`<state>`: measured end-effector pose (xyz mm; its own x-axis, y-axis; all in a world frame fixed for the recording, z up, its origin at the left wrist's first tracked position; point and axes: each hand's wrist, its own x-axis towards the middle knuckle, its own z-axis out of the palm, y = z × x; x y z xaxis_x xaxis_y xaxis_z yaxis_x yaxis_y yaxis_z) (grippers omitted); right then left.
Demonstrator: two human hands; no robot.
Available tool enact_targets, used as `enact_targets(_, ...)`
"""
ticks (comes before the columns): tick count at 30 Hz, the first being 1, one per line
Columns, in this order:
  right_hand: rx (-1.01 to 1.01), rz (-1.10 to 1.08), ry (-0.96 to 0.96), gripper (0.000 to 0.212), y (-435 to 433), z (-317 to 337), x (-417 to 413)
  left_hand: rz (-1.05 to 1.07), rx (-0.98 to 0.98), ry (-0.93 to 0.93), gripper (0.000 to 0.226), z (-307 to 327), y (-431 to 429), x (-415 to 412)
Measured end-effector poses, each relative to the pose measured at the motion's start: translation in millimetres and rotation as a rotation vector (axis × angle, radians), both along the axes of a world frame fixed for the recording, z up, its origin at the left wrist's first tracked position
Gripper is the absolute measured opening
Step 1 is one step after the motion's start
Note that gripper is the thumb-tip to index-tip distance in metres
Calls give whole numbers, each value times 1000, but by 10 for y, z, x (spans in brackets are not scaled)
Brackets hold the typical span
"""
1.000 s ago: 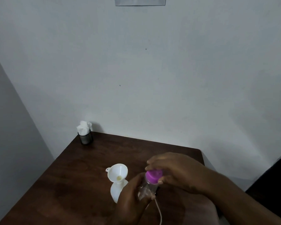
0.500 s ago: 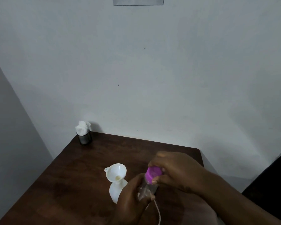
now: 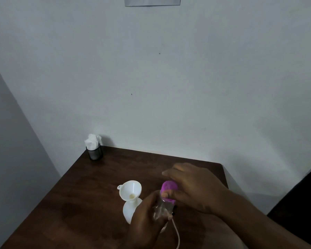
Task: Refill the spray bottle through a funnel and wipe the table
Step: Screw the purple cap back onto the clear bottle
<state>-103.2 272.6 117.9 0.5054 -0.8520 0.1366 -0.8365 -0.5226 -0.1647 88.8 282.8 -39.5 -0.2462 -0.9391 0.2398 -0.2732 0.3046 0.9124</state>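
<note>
Your left hand [image 3: 145,223] grips the clear bottle [image 3: 162,207] | your right hand [image 3: 196,187] pinches its purple cap [image 3: 169,187] | funnel [image 3: 130,189] just left.

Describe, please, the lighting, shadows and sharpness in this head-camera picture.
Head view: dim, flat, greyish light, no glare; the black mesh cup of white tissues casts a soft shadow rightward on the wall; the right hand gripping the round purple plastic cap is blurred, as is the small clear plastic bottle in the left hand.
</note>
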Motion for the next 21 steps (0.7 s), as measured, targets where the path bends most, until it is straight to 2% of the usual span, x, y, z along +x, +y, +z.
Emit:
enact_targets(4,151,104,-43,58,-2,30,-55,3,-1,23,57,26,-9,24)
enact_targets(7,58,48,34,49,-1,-5,22,7,19,29,58,-2,-18,51)
enact_targets(9,-18,-4,56,51,-15,-17,50,12,14,18,59,-18,-9,56)
enact_targets(14,112,65,10,57,-19,15,-42,16,18,30,57,13,-10,62)
enact_targets(17,-7,6,82,51,-21,3,13,9,18,42,59,17,-18,64)
enact_targets(18,-43,-23,82,56,-30,2,27,9,23,38,58,15,-19,64)
enact_targets(19,-51,-44,72,61,-26,11,32,8,26,34,57,16,-17,65)
enact_targets(21,-13,-35,22,58,-12,34,14,5,21,25,55,9,-22,71)
